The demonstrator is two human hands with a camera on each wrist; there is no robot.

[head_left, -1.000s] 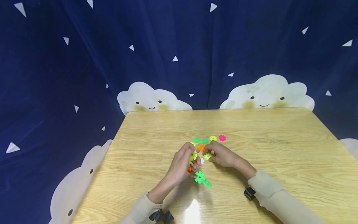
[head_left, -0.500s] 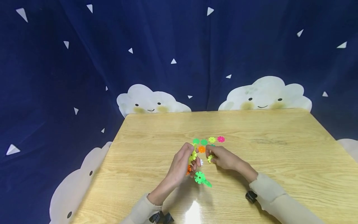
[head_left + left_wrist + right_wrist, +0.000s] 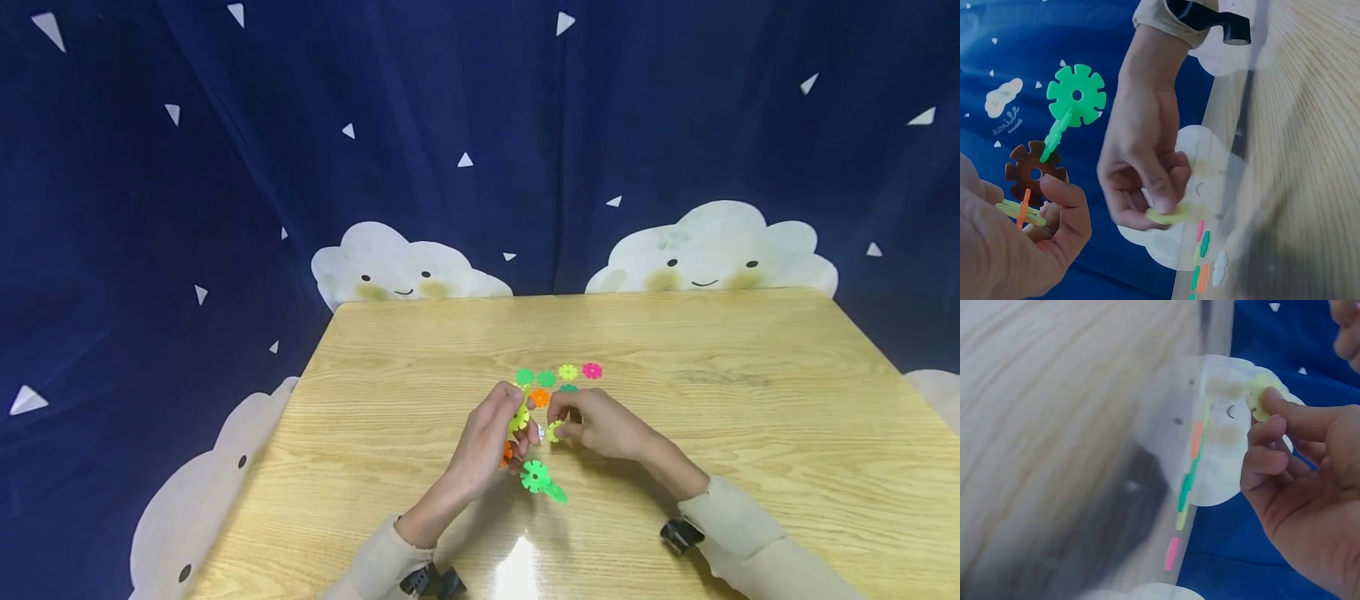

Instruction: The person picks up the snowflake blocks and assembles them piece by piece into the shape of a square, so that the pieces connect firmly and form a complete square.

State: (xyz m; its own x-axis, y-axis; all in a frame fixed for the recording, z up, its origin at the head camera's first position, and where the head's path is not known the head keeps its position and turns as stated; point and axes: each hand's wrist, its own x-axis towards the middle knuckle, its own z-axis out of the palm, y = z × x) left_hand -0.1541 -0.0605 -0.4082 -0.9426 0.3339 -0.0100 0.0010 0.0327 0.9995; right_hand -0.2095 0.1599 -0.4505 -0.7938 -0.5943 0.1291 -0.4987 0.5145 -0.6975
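Note:
My left hand (image 3: pixel 483 437) grips a linked chain of notched plastic snowflake discs. The chain has yellow discs (image 3: pixel 519 417) at the thumb, and orange ones partly hidden by the fingers. Its lower end, a green disc (image 3: pixel 1077 95) joined to another green disc seen edge-on (image 3: pixel 1056 135), sticks out toward the right. Close to its right, my right hand (image 3: pixel 603 423) pinches a single yellow disc (image 3: pixel 1261 397) between thumb and fingers. That disc is apart from the chain and held above the table. Some discs inside the left palm are hidden.
Loose discs lie flat on the wooden table (image 3: pixel 712 350) beyond the hands: green (image 3: pixel 546 378), yellow (image 3: pixel 567 372), pink (image 3: pixel 592 371), orange (image 3: pixel 540 398) and white (image 3: pixel 1220 269). A dark blue curtain (image 3: pixel 420 100) with clouds hangs behind the table.
My right hand has lifted the yellow disc off the table, drawn it nearer the body and then moved it slightly left toward the chain. The left hand has stayed nearly still.

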